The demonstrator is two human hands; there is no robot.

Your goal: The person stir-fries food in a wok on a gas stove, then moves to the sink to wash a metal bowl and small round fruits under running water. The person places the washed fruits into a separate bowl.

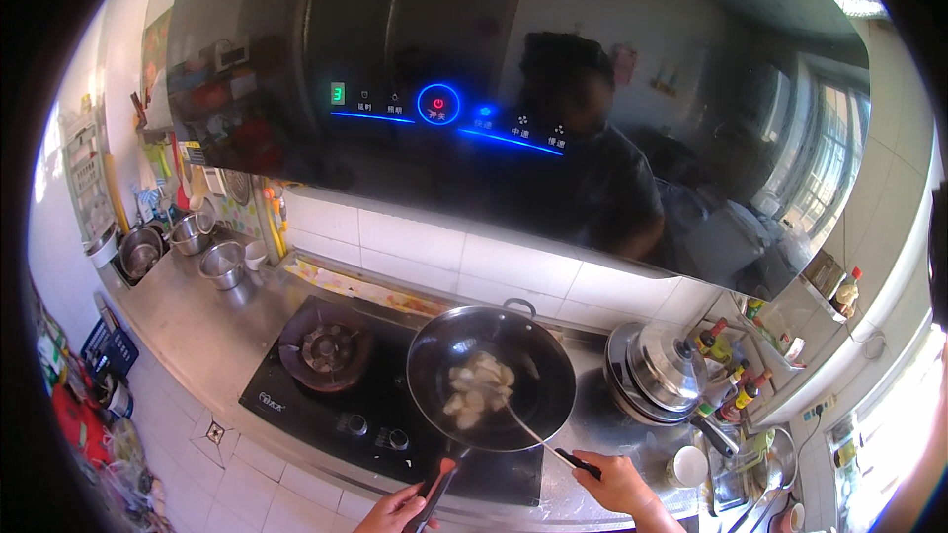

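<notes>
A dark wok (544, 370) sits over the right burner of the black glass gas hob (296, 403). Pale sliced food (478, 385) lies heaped in its middle, with a small piece stuck higher on the right wall. My left hand (396, 509) grips the wok's long handle (437, 485) at the bottom of the picture. In my right hand (613, 481) is the black grip of a metal-shafted spatula or ladle (537, 435); its head is among the food and hard to make out.
Overhead spans a glossy black range hood (415, 178) with lit controls. The bare left burner (329, 348) is beside the wok. Steel bowls (222, 265) stand far left. To the right are a lidded pot (666, 366) on a pan, a white cup (687, 466) and sauce bottles (740, 396).
</notes>
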